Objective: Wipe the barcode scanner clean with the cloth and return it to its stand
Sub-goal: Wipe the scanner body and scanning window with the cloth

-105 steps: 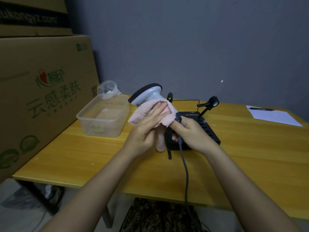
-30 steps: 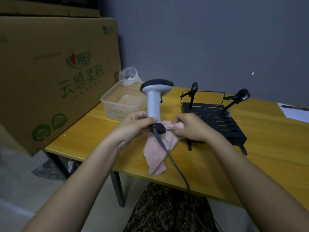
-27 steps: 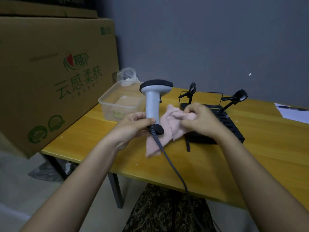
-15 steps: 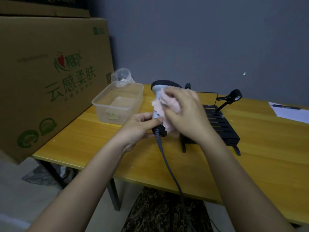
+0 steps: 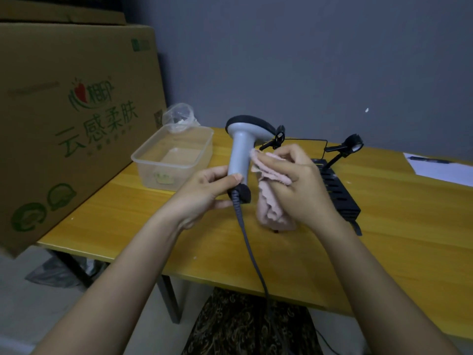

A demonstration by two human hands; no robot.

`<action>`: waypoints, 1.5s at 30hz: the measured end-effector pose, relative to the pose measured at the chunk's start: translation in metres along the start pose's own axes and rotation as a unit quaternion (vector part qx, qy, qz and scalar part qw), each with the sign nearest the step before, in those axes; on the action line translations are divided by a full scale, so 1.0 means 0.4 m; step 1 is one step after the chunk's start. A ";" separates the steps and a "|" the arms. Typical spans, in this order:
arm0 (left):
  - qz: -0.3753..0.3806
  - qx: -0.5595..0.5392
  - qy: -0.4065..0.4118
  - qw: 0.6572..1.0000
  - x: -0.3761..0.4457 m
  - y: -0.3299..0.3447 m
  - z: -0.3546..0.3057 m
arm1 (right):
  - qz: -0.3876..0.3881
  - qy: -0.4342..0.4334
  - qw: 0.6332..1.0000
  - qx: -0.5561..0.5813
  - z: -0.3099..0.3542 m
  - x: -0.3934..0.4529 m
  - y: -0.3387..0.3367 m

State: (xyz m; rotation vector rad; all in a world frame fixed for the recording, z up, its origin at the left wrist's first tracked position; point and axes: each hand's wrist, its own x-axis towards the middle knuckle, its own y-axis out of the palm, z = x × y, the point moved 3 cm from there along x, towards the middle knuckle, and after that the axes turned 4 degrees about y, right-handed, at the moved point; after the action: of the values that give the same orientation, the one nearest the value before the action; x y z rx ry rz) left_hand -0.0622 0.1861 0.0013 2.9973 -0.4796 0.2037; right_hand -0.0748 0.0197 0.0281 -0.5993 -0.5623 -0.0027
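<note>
A grey barcode scanner [image 5: 240, 149] with a black head rim stands upright above the table. My left hand [image 5: 204, 193] grips the lower end of its handle, where a dark cable [image 5: 252, 254] runs down toward me. My right hand [image 5: 297, 185] holds a pink cloth [image 5: 271, 201] and presses it against the right side of the handle. The cloth's loose end hangs down to the table. The black stand [image 5: 337, 190], a slotted base with a holder arm [image 5: 343, 149], sits behind my right hand, partly hidden.
A clear plastic container [image 5: 174, 157] sits to the left of the scanner, with a crumpled plastic bag [image 5: 179, 117] behind it. Large cardboard boxes [image 5: 66, 119] stand at the far left. A sheet of paper with a pen [image 5: 440, 167] lies at the right on the yellow table [image 5: 409, 239].
My right hand with the cloth has slid from the scanner's head down to the middle of the handle. My left hand keeps hold of the handle's base.
</note>
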 end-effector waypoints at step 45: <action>-0.023 -0.012 0.031 0.999 -0.008 0.086 -0.017 | -0.087 0.010 0.995 -0.057 0.032 -0.008 -0.003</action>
State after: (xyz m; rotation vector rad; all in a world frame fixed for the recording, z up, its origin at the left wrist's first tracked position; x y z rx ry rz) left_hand -0.0768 0.1552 0.0104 2.9661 -0.4022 0.2841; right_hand -0.0839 0.0252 0.0358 -0.6582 -0.5970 -0.2068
